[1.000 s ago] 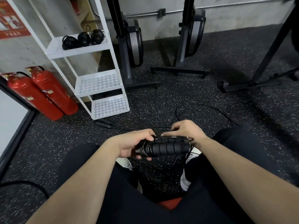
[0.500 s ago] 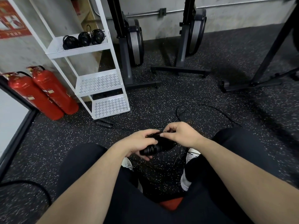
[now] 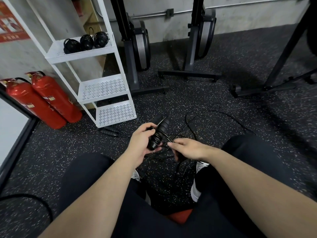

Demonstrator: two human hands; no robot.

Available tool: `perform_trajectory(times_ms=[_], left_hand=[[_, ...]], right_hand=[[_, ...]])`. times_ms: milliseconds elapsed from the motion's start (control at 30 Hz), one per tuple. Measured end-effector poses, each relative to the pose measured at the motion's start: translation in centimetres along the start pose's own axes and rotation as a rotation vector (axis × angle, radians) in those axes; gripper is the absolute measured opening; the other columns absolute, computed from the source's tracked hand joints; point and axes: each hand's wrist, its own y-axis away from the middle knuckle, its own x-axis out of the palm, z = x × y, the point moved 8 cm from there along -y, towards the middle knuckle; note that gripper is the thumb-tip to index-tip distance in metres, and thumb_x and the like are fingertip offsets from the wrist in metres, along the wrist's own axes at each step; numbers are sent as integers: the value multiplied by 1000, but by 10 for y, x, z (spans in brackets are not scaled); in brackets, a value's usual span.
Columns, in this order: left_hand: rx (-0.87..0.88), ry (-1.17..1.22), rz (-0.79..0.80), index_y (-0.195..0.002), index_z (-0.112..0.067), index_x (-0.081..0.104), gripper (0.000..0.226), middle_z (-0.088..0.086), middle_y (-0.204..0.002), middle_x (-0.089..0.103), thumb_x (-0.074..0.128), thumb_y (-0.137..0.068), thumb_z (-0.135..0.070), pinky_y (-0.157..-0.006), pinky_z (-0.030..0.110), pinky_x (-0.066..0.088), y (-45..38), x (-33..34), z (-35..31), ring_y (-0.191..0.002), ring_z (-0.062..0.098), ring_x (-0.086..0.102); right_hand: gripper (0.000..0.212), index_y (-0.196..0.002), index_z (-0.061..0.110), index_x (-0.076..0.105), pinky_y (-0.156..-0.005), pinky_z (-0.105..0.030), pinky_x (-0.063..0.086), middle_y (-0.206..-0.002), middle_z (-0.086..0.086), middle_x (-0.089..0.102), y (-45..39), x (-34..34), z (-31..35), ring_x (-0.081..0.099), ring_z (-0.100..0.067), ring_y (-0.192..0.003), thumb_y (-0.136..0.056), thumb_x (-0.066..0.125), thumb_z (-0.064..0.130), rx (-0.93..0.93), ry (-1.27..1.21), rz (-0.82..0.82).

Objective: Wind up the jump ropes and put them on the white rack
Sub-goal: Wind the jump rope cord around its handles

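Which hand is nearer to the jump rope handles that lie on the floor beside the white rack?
Left. The left hand, gripping the rope handles being wound, is just right of the floor handles. The right hand, pinching the cord, is farther right.

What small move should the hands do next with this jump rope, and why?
Probably the right hand should bring the cord once more round the handles that the left hand grips: a few turns are on, but much cord lies loose on the floor.
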Motion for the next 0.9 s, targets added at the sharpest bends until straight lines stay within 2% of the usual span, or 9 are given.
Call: perform_trajectory(times_ms=[267, 367, 467, 567, 633, 667, 767, 833, 900], left_hand=[[-119, 343, 30, -110, -18, 63, 21, 22, -106, 73, 46, -101, -10, -50, 28, 52, 8, -8, -2, -70, 36, 70], [-151, 403, 36, -107, -19, 62, 11, 20, -101, 72, 56, -100, -26, -43, 23, 47, 10, -7, -1, -65, 30, 67], [-130, 362, 25, -121, -17, 63, 36, 12, -92, 76, 68, -95, -41, -38, 20, 44, 7, -8, -1, -63, 23, 66], [-111, 370, 38, -137, -31, 60, 42, 9, -93, 77, 69, -96, -33, -35, 18, 40, 5, -7, -4, -60, 22, 64], [-155, 366, 48, -132, -38, 61, 36, 7, -91, 78, 66, -97, -30, -34, 16, 38, 9, -3, -4, -58, 21, 63], [-191, 354, 59, -129, -33, 63, 32, 6, -86, 77, 66, -97, -31, -33, 16, 37, 12, -1, -3, -56, 19, 63], [-298, 294, 130, -107, -10, 71, 28, 7, -78, 71, 64, -96, -35, -31, 15, 39, 21, 7, 3, -54, 17, 64], [-335, 237, 192, -104, -8, 72, 32, 9, -84, 73, 62, -96, -37, -32, 15, 42, 25, 13, 5, -59, 19, 70], [-361, 187, 252, -104, -9, 73, 33, 11, -92, 76, 63, -93, -38, -33, 16, 44, 28, 19, 9, -67, 23, 75]], right_hand=[[39, -90, 21, 62, -64, -17, 37, -86, 6, 76, 1, -5, 12, 53, 9, -52, -106, 41, 49, -65, -5, -31], [33, -90, 23, 63, -50, -9, 35, -87, 3, 76, 1, -1, 11, 49, 5, -47, -106, 45, 45, -81, -1, -4], [31, -89, 27, 65, -53, -15, 37, -81, 13, 73, -2, 0, 7, 46, 4, -47, -104, 48, 48, -71, 23, 0], [27, -85, 32, 64, -61, -18, 40, -63, 25, 63, -2, -3, 4, 50, 8, -51, -103, 51, 49, -60, 55, -25], [22, -85, 36, 62, -57, -15, 39, -63, 22, 62, -2, -6, 3, 52, 9, -52, -101, 54, 48, -55, 37, -58], [19, -87, 37, 62, -59, -17, 44, -67, 19, 65, -3, -6, 2, 58, 2, -58, -100, 56, 49, -54, 35, -67], [19, -105, 38, 67, -80, -39, 57, -94, -1, 76, -6, -9, 1, 71, -30, -86, -98, 57, 53, -43, 109, -97], [26, -110, 30, 68, -79, -40, 56, -95, -9, 75, -6, -16, 1, 69, -30, -81, -98, 57, 51, -39, 139, -136], [20, -99, 30, 68, -69, -37, 52, -78, -7, 69, -8, -19, -3, 58, -22, -66, -98, 60, 48, -41, 109, -140]])
